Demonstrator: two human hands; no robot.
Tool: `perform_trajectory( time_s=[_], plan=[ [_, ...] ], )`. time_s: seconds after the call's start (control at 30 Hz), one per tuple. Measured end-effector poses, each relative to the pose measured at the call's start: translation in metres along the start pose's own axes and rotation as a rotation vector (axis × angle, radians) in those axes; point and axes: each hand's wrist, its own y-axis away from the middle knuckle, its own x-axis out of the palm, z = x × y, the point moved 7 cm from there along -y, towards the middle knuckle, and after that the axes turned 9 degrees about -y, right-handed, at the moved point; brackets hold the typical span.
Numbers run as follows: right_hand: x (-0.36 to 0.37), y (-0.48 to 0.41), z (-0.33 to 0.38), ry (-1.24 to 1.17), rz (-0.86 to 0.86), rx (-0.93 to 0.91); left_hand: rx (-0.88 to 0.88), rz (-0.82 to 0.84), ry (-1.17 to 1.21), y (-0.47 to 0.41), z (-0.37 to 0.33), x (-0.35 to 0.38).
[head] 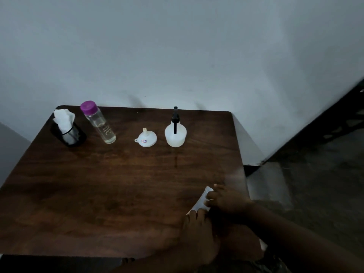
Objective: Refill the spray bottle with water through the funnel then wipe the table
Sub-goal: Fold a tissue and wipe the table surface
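1. Step in hand, judged from the layout: the wipe, or readying the cloth for it. White paper tissue (pixel 201 201) lying on the dark brown wooden table (pixel 118 194), well nearer than the white plastic spray bottle with the black spray head (pixel 175 134) and a little to its right.
2. Hands together on that tissue. Right hand (pixel 226 200) with fingers curled over the tissue's right side, gripping it. Left hand (pixel 199 231) with fingertips on the near edge; pinching or merely pressing, impossible to tell in so dim and blurred a view.
3. Refill gear, all untouched:
   - spray bottle upright, head fitted;
   - small white plastic funnel (pixel 146 138) just left of the spray bottle, apart from it, wide mouth down and spout up;
   - clear cylindrical water bottle with the purple cap (pixel 98 125) farther left of the spray bottle, capped;
   - black holder stuffed with white tissues (pixel 68 133) farthest left of the spray bottle.
4. Progress, as a judgement only: with the head on, the funnel set aside and the tissue in hand, the refill probably over and only the wiping left.
5. Next move calls for:
   - flattening the tissue under one palm;
   - sweeping it in overlapping strokes up towards the spray bottle;
   - going round or lifting the spray bottle and funnel, both likely light enough to slide or tip at a nudge.
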Motion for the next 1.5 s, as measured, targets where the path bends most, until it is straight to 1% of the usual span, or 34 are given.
perform_trajectory(
  time_s=[0.1,0.17,0.23,0.3,0.33,0.37,0.4,0.43,0.47,0.53,0.6,0.67,0.7,0.73,0.77,0.8,0.83,0.9,1.0,1.03,1.07,1.13,1.2,1.23,1.3,1.4,1.5],
  plan=[
    [0.014,0.019,-0.002,-0.131,-0.036,0.082,0.095,-0.014,-0.022,0.002,-0.001,-0.001],
    [0.021,0.029,-0.001,-0.178,-0.061,0.148,0.12,-0.012,-0.01,0.004,0.004,-0.005],
    [0.026,0.033,0.004,-0.216,-0.12,0.158,0.147,-0.005,0.01,0.004,0.008,-0.009],
    [0.02,0.038,0.002,-0.381,-0.295,0.241,0.165,0.057,0.018,0.004,0.013,-0.012],
    [0.018,0.042,-0.001,-0.39,-0.379,0.319,0.169,0.072,0.016,0.004,0.016,-0.015],
    [0.02,0.041,-0.003,-0.364,-0.422,0.361,0.164,0.075,0.026,0.003,0.019,-0.017],
    [0.024,0.039,-0.005,-0.373,-0.436,0.407,0.159,0.084,0.045,0.002,0.021,-0.017],
    [0.025,0.041,-0.005,-0.434,-0.454,0.488,0.152,0.087,0.078,0.001,0.023,-0.018],
    [0.028,0.04,-0.005,-0.441,-0.476,0.513,0.141,0.097,0.106,0.001,0.024,-0.017],
    [0.04,0.033,-0.002,-0.418,-0.447,0.49,0.13,0.125,0.141,-0.001,0.025,-0.016],
    [0.05,0.028,0.005,-0.487,-0.398,0.506,0.134,0.166,0.164,-0.003,0.026,-0.012],
    [0.045,0.032,0.016,-0.449,-0.371,0.56,0.161,0.199,0.206,-0.002,0.026,-0.011],
    [0.041,0.036,0.025,-0.451,-0.387,0.591,0.176,0.209,0.227,-0.002,0.026,-0.011],
    [0.035,0.04,0.032,-0.455,-0.456,0.594,0.193,0.22,0.241,-0.001,0.025,-0.01],
    [0.031,0.043,0.042,-0.486,-0.449,0.627,0.205,0.223,0.246,0.0,0.026,-0.011],
    [0.04,0.041,0.045,-0.507,-0.435,0.673,0.213,0.228,0.25,0.0,0.027,-0.011],
    [0.045,0.043,0.049,-0.492,-0.488,0.725,0.228,0.235,0.259,0.0,0.027,-0.01],
    [0.057,0.038,0.061,-0.512,-0.524,0.741,0.268,0.244,0.283,0.0,0.025,-0.011],
    [0.058,0.037,0.077,-0.581,-0.618,0.804,0.261,0.293,0.405,0.0,0.022,-0.006],
    [0.05,0.041,0.082,-0.585,-0.69,0.829,0.24,0.305,0.466,-0.001,0.022,-0.002],
    [0.05,0.043,0.085,-0.639,-0.759,0.854,0.202,0.312,0.542,-0.003,0.025,0.008],
    [0.052,0.047,0.093,-0.922,-0.855,0.905,0.095,0.32,0.741,-0.009,0.032,0.032],
    [0.056,0.056,0.099,-1.205,-1.003,0.924,-0.006,0.354,0.943,0.001,0.035,0.025],
    [0.056,0.061,0.103,-1.292,-1.067,0.94,-0.033,0.382,1.041,0.005,0.035,0.02],
    [0.056,0.067,0.111,-1.406,-1.129,0.955,-0.048,0.412,1.149,0.011,0.034,0.014],
    [0.064,0.082,0.115,-1.643,-1.273,1.034,-0.021,0.455,1.229,0.015,0.022,0.005],
    [0.069,0.101,0.11,-1.751,-1.452,1.102,0.032,0.486,1.265,0.01,-0.003,0.002]
  ],
)
